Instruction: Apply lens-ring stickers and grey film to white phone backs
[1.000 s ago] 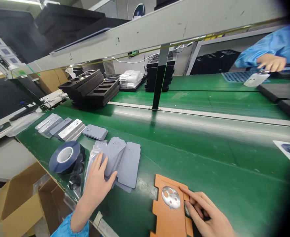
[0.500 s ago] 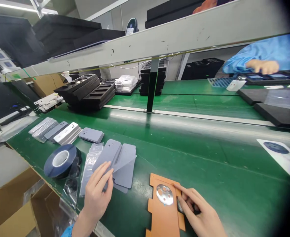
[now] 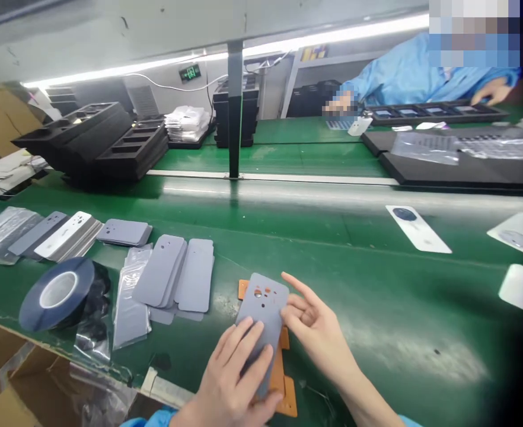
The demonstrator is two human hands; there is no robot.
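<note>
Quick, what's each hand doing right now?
Left hand: open, fingers spread over the grey sheet.
Right hand: index finger out, others curled at the sheet's edge; can't tell if pinching.

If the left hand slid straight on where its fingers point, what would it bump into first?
Probably the right hand, by the edge of the grey panel that the left hand rests on, though depth is unclear.

own hands (image 3: 239,376): 2 | orange jig (image 3: 288,391): 1 | tape roll (image 3: 83,284): 1 | white panels (image 3: 427,235), right: 3 | grey piles (image 3: 162,270): perhaps 4
</note>
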